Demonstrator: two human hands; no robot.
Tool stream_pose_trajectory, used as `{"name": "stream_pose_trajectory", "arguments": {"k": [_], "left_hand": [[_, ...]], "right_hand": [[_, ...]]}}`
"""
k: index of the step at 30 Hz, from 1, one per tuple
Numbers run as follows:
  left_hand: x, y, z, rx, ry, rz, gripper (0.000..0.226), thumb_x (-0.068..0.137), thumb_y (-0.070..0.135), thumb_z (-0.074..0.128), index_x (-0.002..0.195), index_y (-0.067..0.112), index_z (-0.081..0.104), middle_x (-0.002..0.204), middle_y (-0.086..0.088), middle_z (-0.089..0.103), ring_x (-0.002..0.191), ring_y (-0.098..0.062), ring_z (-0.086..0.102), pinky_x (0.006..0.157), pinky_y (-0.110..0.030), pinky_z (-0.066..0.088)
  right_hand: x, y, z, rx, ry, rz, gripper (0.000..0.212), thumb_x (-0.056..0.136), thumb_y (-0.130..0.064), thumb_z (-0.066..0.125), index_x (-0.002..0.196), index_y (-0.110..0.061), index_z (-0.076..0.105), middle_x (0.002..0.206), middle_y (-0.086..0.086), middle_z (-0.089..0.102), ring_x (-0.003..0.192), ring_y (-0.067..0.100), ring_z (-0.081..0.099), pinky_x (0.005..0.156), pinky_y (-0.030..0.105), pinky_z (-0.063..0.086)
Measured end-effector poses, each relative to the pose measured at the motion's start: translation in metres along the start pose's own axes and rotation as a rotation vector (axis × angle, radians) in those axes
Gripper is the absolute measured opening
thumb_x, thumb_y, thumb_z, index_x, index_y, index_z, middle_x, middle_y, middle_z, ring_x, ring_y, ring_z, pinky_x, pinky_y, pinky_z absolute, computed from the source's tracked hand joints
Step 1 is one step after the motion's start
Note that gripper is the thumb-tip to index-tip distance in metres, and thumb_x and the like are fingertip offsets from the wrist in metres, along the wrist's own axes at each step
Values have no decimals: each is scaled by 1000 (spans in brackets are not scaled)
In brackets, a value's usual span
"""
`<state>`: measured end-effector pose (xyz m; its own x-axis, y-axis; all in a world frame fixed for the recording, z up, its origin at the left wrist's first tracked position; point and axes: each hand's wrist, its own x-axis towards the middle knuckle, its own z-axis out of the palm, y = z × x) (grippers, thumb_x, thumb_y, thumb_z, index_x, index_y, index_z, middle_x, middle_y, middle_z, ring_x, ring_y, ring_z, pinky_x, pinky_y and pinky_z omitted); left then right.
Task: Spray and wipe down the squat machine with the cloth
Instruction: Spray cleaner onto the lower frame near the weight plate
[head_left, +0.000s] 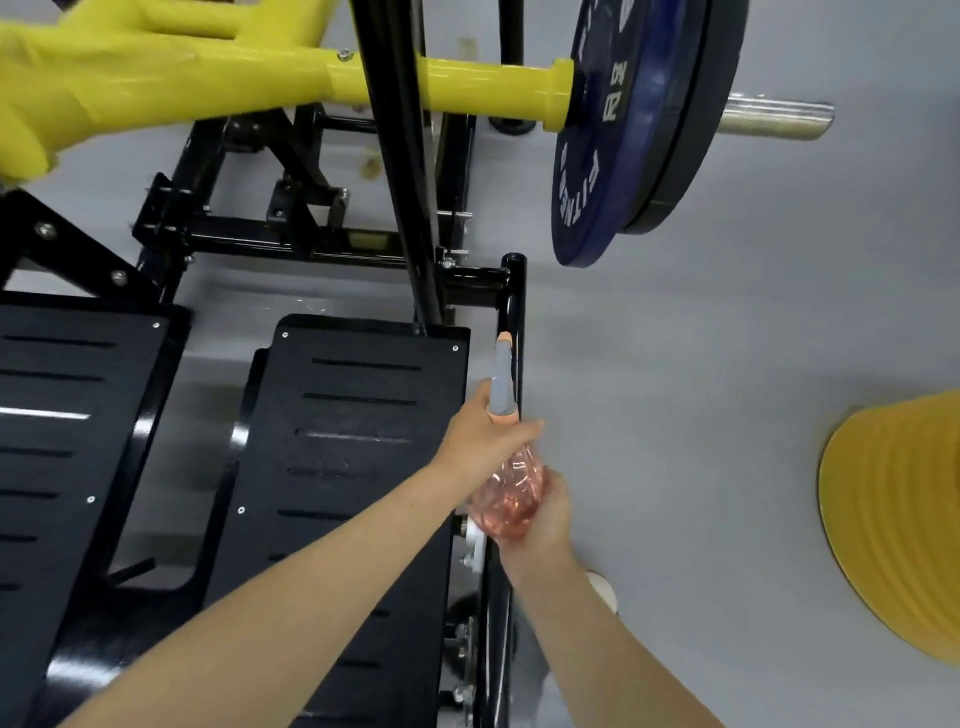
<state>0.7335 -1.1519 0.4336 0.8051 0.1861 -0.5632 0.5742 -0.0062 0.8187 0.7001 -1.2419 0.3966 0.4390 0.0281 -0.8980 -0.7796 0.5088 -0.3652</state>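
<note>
Grey floor (727, 364) all round. Yellow ridged dome (893, 525) sat on it at right edge. Blue plate (597, 156) and black plate (696, 130) hung touching, upper right.

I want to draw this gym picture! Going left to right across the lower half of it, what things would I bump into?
Left black footplate → right black footplate → pink spray bottle → grey floor → yellow ribbed thing.
</note>
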Motion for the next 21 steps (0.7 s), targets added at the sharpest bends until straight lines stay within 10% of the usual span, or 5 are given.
{"name": "stream_pose_trajectory", "arguments": {"k": [4, 11, 15, 21], "left_hand": [[40, 10, 19, 5, 90, -39, 25, 77, 0, 56, 72, 21, 43, 46, 15, 40, 40, -2, 40, 48, -21, 36], [133, 31, 36, -61, 98, -260, 20, 74, 7, 57, 88, 19, 65, 87, -4, 62, 77, -19, 58, 73, -33, 49], [188, 31, 37, -51, 270, -361, 24, 73, -2, 56, 90, 15, 58, 73, -4, 55, 61, -17, 53, 57, -21, 44], [250, 25, 17, 44, 479, -444, 19, 78, 0, 58, 95, 8, 62, 77, -7, 56, 76, -27, 60, 76, -31, 53]], "right_hand": [[26, -25, 3, -25, -7, 67, 42, 93, -33, 36, 104, -5, 66, 103, 18, 69, 97, 33, 65, 94, 49, 49], [90, -107, -14, -389, -44, 195, 24, 97, -32, 50, 98, -12, 62, 92, 10, 68, 86, 28, 66, 86, 43, 52], [131, -148, -13, -558, -20, 265, 16, 95, -21, 53, 81, -13, 55, 73, 9, 59, 67, 23, 57, 68, 37, 49], [171, -167, -12, -512, 25, 281, 25, 92, -20, 57, 116, -15, 51, 90, 11, 60, 73, 25, 60, 54, 33, 48]]}}
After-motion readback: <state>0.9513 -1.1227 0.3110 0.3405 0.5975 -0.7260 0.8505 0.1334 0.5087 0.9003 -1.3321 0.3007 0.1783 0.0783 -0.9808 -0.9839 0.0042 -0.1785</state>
